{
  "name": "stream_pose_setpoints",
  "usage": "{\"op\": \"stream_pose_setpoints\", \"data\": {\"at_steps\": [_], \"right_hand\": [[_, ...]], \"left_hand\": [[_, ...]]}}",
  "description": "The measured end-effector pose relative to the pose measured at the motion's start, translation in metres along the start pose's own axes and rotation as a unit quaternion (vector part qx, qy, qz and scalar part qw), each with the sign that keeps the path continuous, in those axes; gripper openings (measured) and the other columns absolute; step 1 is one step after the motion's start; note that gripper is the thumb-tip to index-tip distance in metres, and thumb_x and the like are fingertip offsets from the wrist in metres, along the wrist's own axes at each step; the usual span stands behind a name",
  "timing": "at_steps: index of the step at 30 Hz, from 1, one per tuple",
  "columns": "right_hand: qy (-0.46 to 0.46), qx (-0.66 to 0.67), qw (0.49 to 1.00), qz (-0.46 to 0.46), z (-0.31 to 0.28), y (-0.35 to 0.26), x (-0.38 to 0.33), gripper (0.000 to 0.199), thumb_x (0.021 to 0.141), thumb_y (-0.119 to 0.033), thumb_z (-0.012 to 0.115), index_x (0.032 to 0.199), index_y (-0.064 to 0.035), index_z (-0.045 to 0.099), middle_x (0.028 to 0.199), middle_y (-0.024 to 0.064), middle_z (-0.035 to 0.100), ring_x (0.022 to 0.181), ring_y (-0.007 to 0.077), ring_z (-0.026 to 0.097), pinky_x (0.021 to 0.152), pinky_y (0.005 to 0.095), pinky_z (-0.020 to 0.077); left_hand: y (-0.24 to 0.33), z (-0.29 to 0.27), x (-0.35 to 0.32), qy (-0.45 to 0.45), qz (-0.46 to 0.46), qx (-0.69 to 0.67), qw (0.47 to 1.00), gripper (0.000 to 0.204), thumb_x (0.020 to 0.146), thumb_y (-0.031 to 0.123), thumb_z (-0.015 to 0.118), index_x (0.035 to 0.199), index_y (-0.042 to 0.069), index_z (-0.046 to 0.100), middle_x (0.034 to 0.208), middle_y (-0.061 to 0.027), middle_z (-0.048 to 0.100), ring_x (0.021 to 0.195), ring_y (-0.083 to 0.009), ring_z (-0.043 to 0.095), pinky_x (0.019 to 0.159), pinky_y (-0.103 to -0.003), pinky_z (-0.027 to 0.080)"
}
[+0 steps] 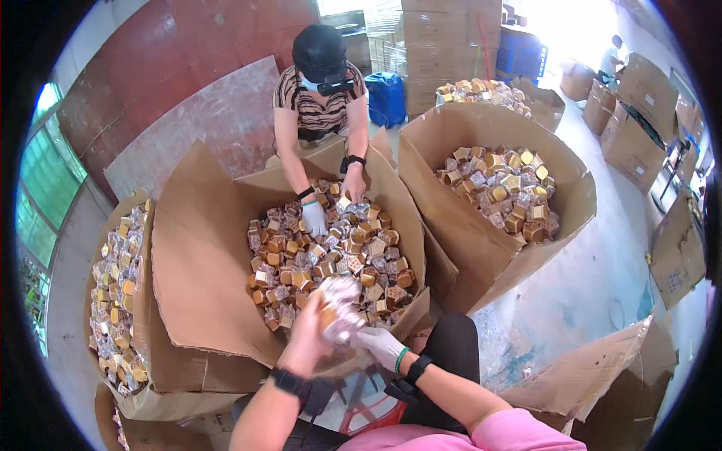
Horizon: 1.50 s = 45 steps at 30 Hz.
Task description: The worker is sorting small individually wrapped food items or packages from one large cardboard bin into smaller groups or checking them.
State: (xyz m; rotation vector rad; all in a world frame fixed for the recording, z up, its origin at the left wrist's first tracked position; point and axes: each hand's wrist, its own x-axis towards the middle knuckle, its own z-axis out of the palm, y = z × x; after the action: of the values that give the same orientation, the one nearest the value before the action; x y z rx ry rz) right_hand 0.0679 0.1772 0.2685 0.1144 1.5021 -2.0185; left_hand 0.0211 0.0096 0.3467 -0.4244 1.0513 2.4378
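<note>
Hands: L hand [307, 340] bare, R hand [378, 346] gloved, both gripping clear-wrapped packet [340, 308] over big carton [203, 270].

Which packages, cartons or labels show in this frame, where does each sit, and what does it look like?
Wrapped packet: between left hand and gloved right hand, shiny, blurred.
Middle carton: brown cardboard, open, full of small gold-brown wrapped boxes.
Right carton: same kind, open.
Left carton: same contents.
Stacked cartons: far back, brown.

Crinkled clear-wrapped bundle [340, 307], blurred, above the carton's near edge.
</note>
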Motion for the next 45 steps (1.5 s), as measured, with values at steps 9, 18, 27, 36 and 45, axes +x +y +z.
{"op": "stream_pose_setpoints", "data": {"at_steps": [9,18,27,36,45], "right_hand": [[0.024,0.048,0.998,0.014,-0.047,-0.020,-0.007,0.017,0.090,-0.021,0.057,0.083,-0.0062,0.057,0.073,0.0021,0.052,0.062,0.0148,0.055,0.058,0.0315,0.0547],[0.066,0.080,0.995,0.009,-0.090,-0.084,0.024,0.019,0.089,-0.023,0.059,0.081,-0.0047,0.059,0.065,0.0019,0.054,0.053,0.0106,0.050,0.048,0.0242,0.0393],[0.063,0.090,0.994,0.019,-0.092,-0.084,0.087,0.020,0.090,-0.022,0.057,0.084,-0.0033,0.059,0.066,0.0023,0.052,0.055,0.0116,0.048,0.052,0.0267,0.0428],[0.071,0.050,0.990,0.111,-0.089,-0.094,0.115,0.025,0.094,-0.028,0.056,0.092,-0.0029,0.061,0.069,0.0028,0.057,0.057,0.0111,0.054,0.061,0.0272,0.0526],[0.061,0.088,0.985,0.133,-0.099,-0.089,0.125,0.029,0.093,-0.029,0.059,0.098,-0.0001,0.061,0.077,0.0065,0.062,0.068,0.0168,0.065,0.061,0.0265,0.0502]], "left_hand": [[0.046,0.260,0.082,-0.175,0.044,0.234,0.955,0.086,0.089,0.053,0.058,0.149,0.006,0.018,0.153,-0.0204,0.017,0.144,-0.0368,0.010,0.109,-0.065,0.016],[0.065,-0.034,0.124,0.213,-0.023,0.409,0.887,0.023,0.090,0.032,0.061,0.097,0.011,0.056,0.090,-0.0025,0.057,0.079,-0.0158,0.055,0.065,-0.034,0.047],[0.009,-0.285,0.187,0.155,-0.152,0.672,0.708,0.034,0.083,0.028,0.066,0.101,0.003,0.053,0.094,-0.0101,0.060,0.078,-0.0212,0.059,0.064,-0.038,0.048],[-0.034,-0.260,0.267,0.284,-0.144,0.566,0.760,0.116,0.075,0.067,0.064,0.149,-0.002,0.009,0.137,-0.0311,0.043,0.114,-0.0395,0.055,0.093,-0.043,0.045],[-0.065,-0.190,0.328,0.446,-0.195,0.579,0.654,0.094,0.074,0.059,0.067,0.139,0.003,0.030,0.136,-0.0299,0.031,0.123,-0.0524,0.040,0.101,-0.051,0.041]]}}
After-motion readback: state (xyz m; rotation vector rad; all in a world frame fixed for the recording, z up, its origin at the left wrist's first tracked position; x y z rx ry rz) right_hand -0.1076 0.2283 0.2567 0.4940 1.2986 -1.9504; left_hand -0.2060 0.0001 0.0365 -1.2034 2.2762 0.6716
